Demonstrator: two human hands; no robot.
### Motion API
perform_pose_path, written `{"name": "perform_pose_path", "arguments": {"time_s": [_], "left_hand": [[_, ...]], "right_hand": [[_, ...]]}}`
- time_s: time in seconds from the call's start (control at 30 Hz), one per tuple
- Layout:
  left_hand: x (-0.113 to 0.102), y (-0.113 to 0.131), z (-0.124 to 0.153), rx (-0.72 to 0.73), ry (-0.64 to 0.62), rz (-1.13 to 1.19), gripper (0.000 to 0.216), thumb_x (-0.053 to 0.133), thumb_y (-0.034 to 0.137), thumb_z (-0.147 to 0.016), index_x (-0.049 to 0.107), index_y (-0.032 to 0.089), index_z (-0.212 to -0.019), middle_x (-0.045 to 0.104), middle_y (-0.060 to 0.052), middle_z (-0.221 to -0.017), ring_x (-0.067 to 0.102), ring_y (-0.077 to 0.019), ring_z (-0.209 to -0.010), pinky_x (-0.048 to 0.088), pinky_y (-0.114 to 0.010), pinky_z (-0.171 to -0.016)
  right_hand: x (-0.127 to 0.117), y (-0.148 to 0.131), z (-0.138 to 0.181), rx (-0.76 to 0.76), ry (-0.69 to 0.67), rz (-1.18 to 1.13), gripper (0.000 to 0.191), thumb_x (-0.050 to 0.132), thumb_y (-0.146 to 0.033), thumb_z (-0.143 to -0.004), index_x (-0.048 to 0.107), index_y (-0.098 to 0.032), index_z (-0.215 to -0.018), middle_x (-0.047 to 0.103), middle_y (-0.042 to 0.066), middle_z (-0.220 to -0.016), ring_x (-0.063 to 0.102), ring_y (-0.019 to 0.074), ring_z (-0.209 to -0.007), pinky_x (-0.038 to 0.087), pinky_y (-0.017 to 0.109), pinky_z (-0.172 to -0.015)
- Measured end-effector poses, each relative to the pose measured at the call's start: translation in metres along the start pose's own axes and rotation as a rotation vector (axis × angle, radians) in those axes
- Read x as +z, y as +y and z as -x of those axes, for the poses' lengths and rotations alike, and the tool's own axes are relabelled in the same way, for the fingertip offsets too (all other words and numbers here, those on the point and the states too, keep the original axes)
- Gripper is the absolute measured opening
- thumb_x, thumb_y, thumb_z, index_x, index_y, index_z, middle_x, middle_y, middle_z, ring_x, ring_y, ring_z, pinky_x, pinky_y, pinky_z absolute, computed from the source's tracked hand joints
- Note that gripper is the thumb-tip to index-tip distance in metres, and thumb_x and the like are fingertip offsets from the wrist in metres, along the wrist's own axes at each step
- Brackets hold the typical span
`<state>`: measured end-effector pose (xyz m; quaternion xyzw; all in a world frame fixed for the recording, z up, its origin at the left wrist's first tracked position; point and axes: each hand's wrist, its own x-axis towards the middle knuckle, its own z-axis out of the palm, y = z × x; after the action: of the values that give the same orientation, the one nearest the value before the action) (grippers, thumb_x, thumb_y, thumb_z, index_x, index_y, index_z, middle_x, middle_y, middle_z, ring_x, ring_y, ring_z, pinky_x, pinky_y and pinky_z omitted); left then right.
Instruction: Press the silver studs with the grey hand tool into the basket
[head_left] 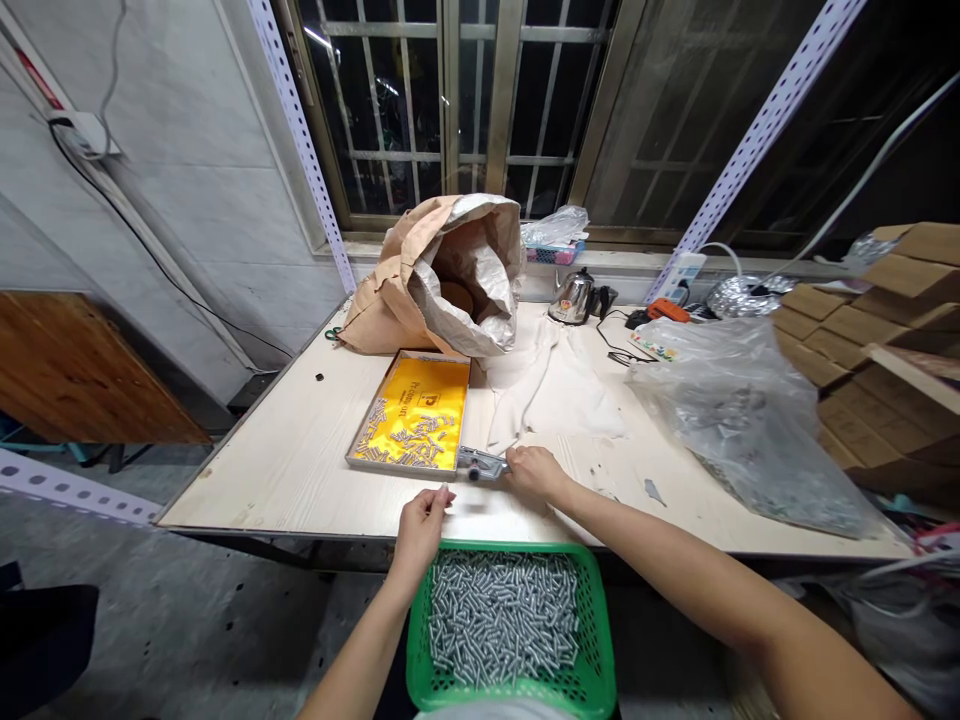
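Note:
My right hand rests on the table with its fingers closed on a small grey metal tool lying beside a shallow yellow-lined tray that holds several small metal parts. My left hand hovers at the table's front edge, its fingers pinched together on something too small to name. Below both hands, a green plastic basket full of several short metal pins sits in front of the table.
A brown paper sack stands open at the back of the table. A large clear plastic bag of metal parts lies at right, beside stacked cardboard boxes. A kettle and white cloth lie behind.

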<state>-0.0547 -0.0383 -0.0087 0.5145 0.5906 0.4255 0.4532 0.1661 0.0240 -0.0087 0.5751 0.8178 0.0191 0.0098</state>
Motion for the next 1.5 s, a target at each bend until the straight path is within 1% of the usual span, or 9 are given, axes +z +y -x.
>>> {"name": "perform_pose_path", "arguments": {"time_s": [0.17, 0.37, 0.53, 0.77, 0.87, 1.0, 1.2, 1.33, 1.5], "left_hand": [[0.003, 0.004, 0.000, -0.077, 0.039, 0.122, 0.061, 0.048, 0.066, -0.072, 0.070, 0.010, -0.080, 0.066, -0.008, -0.071, 0.055, -0.0160, -0.064, 0.040, -0.025, -0.056], [0.004, 0.015, 0.002, -0.221, -0.179, 0.227, 0.046, 0.067, 0.054, -0.060, 0.070, 0.011, -0.075, 0.063, -0.005, -0.063, 0.051, -0.0125, -0.056, 0.036, -0.022, -0.052], [0.004, 0.020, 0.011, -0.132, -0.226, 0.129, 0.027, 0.070, 0.039, -0.059, 0.063, 0.013, -0.056, 0.058, -0.001, -0.056, 0.049, -0.0122, -0.056, 0.037, -0.024, -0.059], [0.001, 0.039, 0.038, 0.106, -0.155, -0.210, 0.019, 0.061, 0.028, -0.069, 0.060, 0.016, -0.054, 0.056, -0.001, -0.063, 0.053, -0.0148, -0.064, 0.038, -0.026, -0.064], [-0.004, 0.046, 0.048, 0.077, -0.214, -0.121, 0.019, 0.063, 0.028, -0.068, 0.059, 0.016, -0.054, 0.054, 0.000, -0.061, 0.051, -0.0137, -0.061, 0.038, -0.024, -0.061], [-0.024, 0.050, 0.054, 0.099, -0.102, 0.028, 0.024, 0.061, 0.033, -0.072, 0.056, 0.016, -0.056, 0.052, 0.000, -0.060, 0.049, -0.0129, -0.061, 0.038, -0.024, -0.060], [-0.037, 0.043, 0.074, 0.076, -0.515, -0.280, 0.013, 0.066, 0.030, -0.071, 0.067, 0.018, -0.072, 0.063, -0.002, -0.075, 0.057, -0.0162, -0.074, 0.042, -0.026, -0.072], [-0.032, 0.043, 0.044, 0.091, -0.385, -0.482, 0.035, 0.059, 0.038, -0.077, 0.064, 0.018, -0.106, 0.067, -0.007, -0.093, 0.060, -0.0188, -0.083, 0.044, -0.028, -0.078], [-0.037, 0.049, -0.054, 0.108, -0.053, -0.936, 0.030, 0.041, 0.030, -0.087, 0.068, 0.016, -0.090, 0.069, -0.010, -0.093, 0.061, -0.0209, -0.088, 0.043, -0.028, -0.076]], "right_hand": [[-0.020, -0.005, -0.002, -0.023, 0.136, 0.015, 0.030, 0.055, -0.041, -0.079, 0.056, -0.014, -0.093, 0.062, 0.012, -0.089, 0.055, 0.0242, -0.085, 0.038, 0.033, -0.073], [-0.036, -0.019, 0.016, -0.051, 0.316, -0.005, 0.021, 0.051, -0.032, -0.082, 0.058, -0.015, -0.092, 0.056, 0.012, -0.105, 0.045, 0.0246, -0.097, 0.034, 0.040, -0.088], [-0.033, -0.027, 0.036, -0.109, 0.458, -0.037, 0.042, 0.051, -0.019, -0.076, 0.051, -0.011, -0.117, 0.044, 0.014, -0.131, 0.030, 0.0281, -0.124, 0.021, 0.048, -0.106], [-0.020, -0.038, 0.064, -0.033, 0.496, -0.077, 0.053, 0.045, -0.018, -0.077, 0.040, -0.002, -0.127, 0.025, 0.019, -0.145, 0.012, 0.0308, -0.136, 0.015, 0.054, -0.110], [-0.017, -0.043, 0.072, -0.017, 0.549, -0.095, 0.055, 0.041, -0.018, -0.081, 0.031, -0.003, -0.133, 0.020, 0.019, -0.147, 0.011, 0.0305, -0.137, 0.019, 0.055, -0.109], [-0.014, -0.038, 0.084, 0.118, 0.614, -0.139, 0.060, 0.040, -0.021, -0.085, 0.019, -0.003, -0.138, 0.018, 0.022, -0.146, 0.010, 0.0334, -0.136, 0.022, 0.059, -0.106], [-0.004, -0.022, 0.114, 0.200, 0.626, -0.236, 0.060, 0.038, -0.029, -0.089, 0.014, -0.010, -0.141, 0.019, 0.021, -0.144, 0.014, 0.0357, -0.135, 0.025, 0.064, -0.102], [0.000, -0.017, 0.122, 0.201, 0.663, -0.251, 0.060, 0.042, -0.035, -0.088, 0.020, -0.012, -0.139, 0.025, 0.021, -0.141, 0.019, 0.0363, -0.133, 0.028, 0.063, -0.101], [0.001, -0.012, 0.116, 0.160, 0.709, -0.222, 0.058, 0.049, -0.042, -0.085, 0.033, -0.012, -0.132, 0.036, 0.019, -0.134, 0.025, 0.0357, -0.131, 0.025, 0.062, -0.103]]}}
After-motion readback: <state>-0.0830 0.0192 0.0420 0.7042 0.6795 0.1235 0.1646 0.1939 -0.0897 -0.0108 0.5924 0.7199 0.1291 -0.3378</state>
